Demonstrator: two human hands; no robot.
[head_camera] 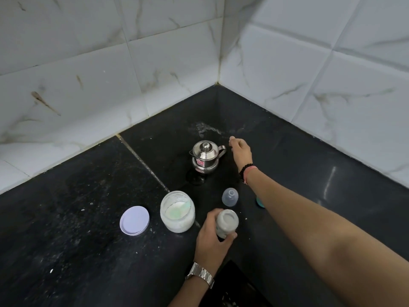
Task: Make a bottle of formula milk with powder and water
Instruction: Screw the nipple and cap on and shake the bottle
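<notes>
My left hand [212,240] grips an open baby bottle [226,224] that stands on the black counter; pale powder shows inside it. To its left stands an open glass jar of white powder [177,211] with a green scoop inside. A small steel kettle [204,156] with its lid on stands further back. My right hand [241,150] hovers just right of the kettle's handle, fingers loosely curled, holding nothing and not touching it. The clear bottle cap [230,196] sits between the bottle and the kettle.
The jar's white lid [134,220] lies left of the jar. A teal ring [259,203] peeks out from under my right forearm. The counter [88,218] sits in a corner of white tiled walls [110,74]. Powder specks dot the surface.
</notes>
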